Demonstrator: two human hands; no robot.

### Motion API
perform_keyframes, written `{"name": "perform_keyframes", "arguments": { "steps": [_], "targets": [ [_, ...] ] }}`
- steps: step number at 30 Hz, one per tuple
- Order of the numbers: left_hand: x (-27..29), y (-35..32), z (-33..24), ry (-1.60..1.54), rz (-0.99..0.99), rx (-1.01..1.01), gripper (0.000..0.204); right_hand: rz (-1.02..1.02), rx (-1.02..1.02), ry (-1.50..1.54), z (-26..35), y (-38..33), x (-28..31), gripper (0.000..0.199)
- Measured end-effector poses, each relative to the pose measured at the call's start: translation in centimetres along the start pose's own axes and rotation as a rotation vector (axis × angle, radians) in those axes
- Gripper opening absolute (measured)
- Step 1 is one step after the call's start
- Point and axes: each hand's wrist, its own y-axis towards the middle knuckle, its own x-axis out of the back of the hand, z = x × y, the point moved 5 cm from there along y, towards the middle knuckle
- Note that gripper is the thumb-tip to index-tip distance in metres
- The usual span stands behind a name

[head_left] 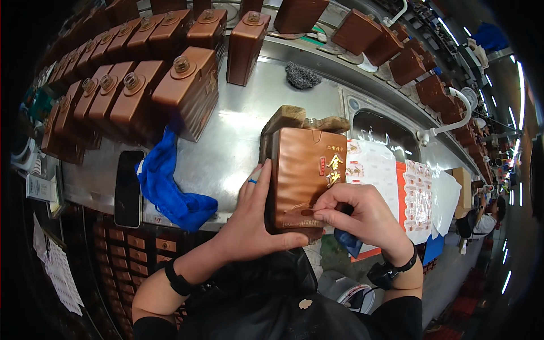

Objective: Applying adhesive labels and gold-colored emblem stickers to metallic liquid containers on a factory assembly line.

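Observation:
A brown rectangular bottle [300, 170] with gold lettering and a small red label lies on its back, its neck at the far end by a wooden block [286, 116]. My left hand [252, 209] rests along the bottle's left side, fingers stretched out and thumb apart at the near edge. At the bottle's lower right, my right hand [360, 212] has thumb and forefinger pinched together over the surface. A small dark oval shows at those fingertips; I cannot tell whether it is held. Bunched blue cloth [347, 241] hangs from under the same hand's curled fingers.
Rows of brown bottles [190, 90] stand on the metal bench at the far left. A blue cloth [170, 181] and a black phone [130, 187] lie left of me. Label sheets [418, 195] are on the right, beside a sink [385, 133]. A grey scouring pad [303, 76] lies beyond.

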Motion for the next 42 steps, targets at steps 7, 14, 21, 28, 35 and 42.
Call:
{"name": "perform_keyframes", "arguments": {
  "steps": [7,14,21,28,35,42],
  "targets": [
    [-0.2,0.0,0.1,0.003,-0.142,0.007,0.113,-0.156,0.076,-0.226,0.5,-0.2,-0.9,0.014],
    [0.0,0.1,0.0,0.009,-0.145,-0.001,0.110,-0.181,0.032,-0.191,0.0,-0.3,-1.1,0.015],
    [0.3,0.1,0.0,-0.018,-0.123,0.014,0.110,-0.218,0.056,-0.192,0.1,-0.3,-1.4,0.015],
    [0.2,0.1,-0.1,-0.018,-0.121,0.023,0.109,-0.200,0.049,-0.185,0.0,-0.2,-1.2,0.016],
    [0.2,0.2,0.3,-0.065,-0.149,0.006,0.101,-0.176,0.035,-0.184,0.2,0.1,-1.1,0.016],
    [0.3,0.1,0.3,-0.048,-0.148,0.009,0.102,-0.150,0.023,-0.178,0.2,0.4,-1.0,0.017]
  ]
}}
